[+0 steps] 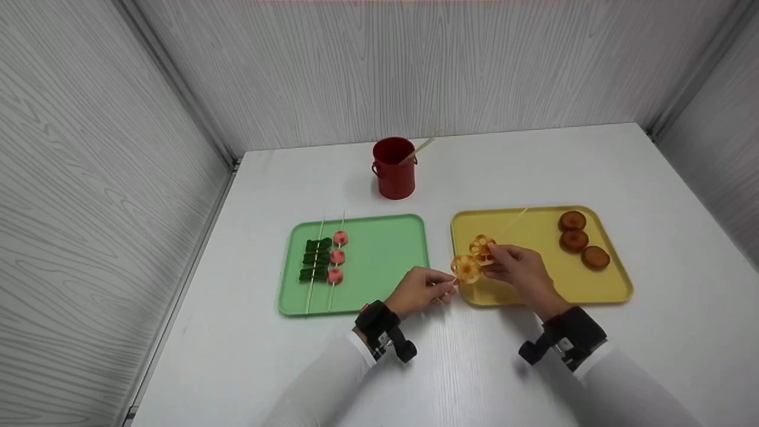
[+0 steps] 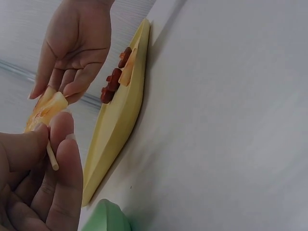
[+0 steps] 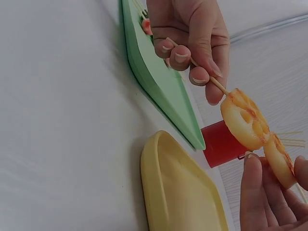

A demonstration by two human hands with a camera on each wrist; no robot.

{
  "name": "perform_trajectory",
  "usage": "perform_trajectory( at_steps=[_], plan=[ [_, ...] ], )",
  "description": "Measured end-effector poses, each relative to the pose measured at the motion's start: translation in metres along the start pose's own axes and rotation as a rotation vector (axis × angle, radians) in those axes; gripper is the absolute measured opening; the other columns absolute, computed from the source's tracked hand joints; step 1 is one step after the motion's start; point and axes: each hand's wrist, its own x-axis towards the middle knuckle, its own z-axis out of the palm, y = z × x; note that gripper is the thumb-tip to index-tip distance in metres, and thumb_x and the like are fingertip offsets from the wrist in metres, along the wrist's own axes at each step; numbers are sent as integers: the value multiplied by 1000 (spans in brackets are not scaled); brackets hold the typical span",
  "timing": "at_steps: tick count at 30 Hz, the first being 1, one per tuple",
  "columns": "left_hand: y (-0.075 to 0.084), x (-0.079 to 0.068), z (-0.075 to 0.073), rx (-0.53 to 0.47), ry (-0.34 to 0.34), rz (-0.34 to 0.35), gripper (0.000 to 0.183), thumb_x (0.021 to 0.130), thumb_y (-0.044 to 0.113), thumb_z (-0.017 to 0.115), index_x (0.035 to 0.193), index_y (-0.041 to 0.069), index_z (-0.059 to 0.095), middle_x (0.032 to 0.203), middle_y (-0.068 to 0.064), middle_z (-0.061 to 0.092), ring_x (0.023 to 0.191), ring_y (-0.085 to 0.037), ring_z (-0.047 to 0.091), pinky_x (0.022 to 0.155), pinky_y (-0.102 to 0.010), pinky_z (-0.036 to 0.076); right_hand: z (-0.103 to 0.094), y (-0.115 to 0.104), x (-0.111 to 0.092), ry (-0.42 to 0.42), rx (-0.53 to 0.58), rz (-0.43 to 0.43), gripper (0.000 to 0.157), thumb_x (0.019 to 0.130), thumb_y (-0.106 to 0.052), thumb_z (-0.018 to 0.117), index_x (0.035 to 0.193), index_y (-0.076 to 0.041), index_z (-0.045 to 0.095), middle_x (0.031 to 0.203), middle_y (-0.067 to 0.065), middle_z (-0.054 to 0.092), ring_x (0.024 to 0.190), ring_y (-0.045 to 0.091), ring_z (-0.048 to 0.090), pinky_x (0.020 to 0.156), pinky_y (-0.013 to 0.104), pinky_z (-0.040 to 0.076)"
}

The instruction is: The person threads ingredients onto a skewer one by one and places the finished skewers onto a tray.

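My left hand pinches the lower part of a thin wooden skewer, whose blunt end sticks out past the fingers. Threaded on it is a lotus root slice, browned around its holes. A second lotus root slice sits right beyond it on the skewer, held between the thumb and fingers of my right hand. The skewer's far end reaches up over the yellow tray. Both hands are raised near this tray's left edge.
On the yellow tray lie several round brown pieces and a pale piece. The green tray carries a skewer of green pieces and one of pink balls. Behind stands a red bucket with thin sticks.
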Motion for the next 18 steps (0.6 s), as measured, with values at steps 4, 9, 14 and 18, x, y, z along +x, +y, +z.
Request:
perform_trajectory(
  at_steps=[4,9,14,18],
  plan=[
    [-1,-1,0,-10,-6,8,19,93,4,64,109,-4,70,95,-21,72,79,-32,69,67,-32,59,-1,0,-2,0,-37,-25,59,97,-40,56,128,11,54,104,9,69,90,16,69,82,29,57],
    [-3,-1,-1,-12,-5,1,20,93,5,64,111,-3,70,96,-21,72,83,-35,69,70,-34,59,-4,0,-2,30,0,-33,60,100,-42,50,123,13,54,95,9,71,85,18,71,80,32,58],
    [-2,-1,-2,9,12,15,20,93,4,63,111,-3,70,96,-20,72,83,-38,68,71,-39,59,-17,-1,1,54,8,-66,64,102,-44,44,121,16,53,90,6,72,81,16,71,78,32,58],
    [3,-5,-3,0,12,17,21,94,0,61,112,-7,68,98,-25,70,83,-40,67,74,-44,58,-29,-2,3,85,-95,-100,66,101,-46,45,122,15,54,96,10,73,81,14,70,77,30,58]
  ],
)
